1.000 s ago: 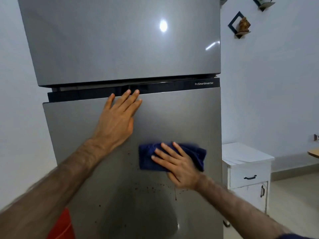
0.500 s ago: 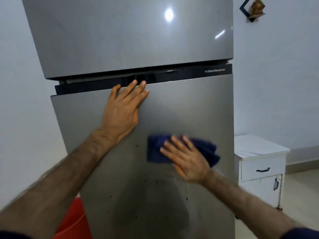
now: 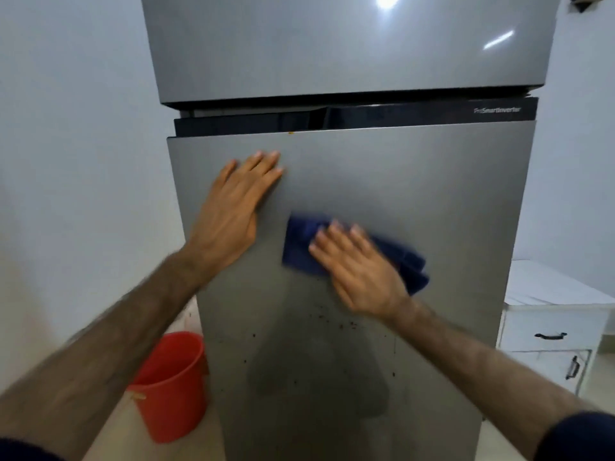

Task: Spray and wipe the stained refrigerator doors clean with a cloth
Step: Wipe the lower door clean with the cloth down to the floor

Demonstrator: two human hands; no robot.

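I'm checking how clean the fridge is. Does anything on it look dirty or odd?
Yes. Dark specks dot the lower door just below the blue cloth, scattered downward. The upper door looks clean, showing only light reflections.

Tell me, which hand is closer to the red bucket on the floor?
Left. The left hand lies flat on the lower fridge door near its left edge, above the red bucket. The right hand presses the blue cloth farther right, mid-door.

Dim, glare on upper door (image 3: 349, 44), hands blurred.
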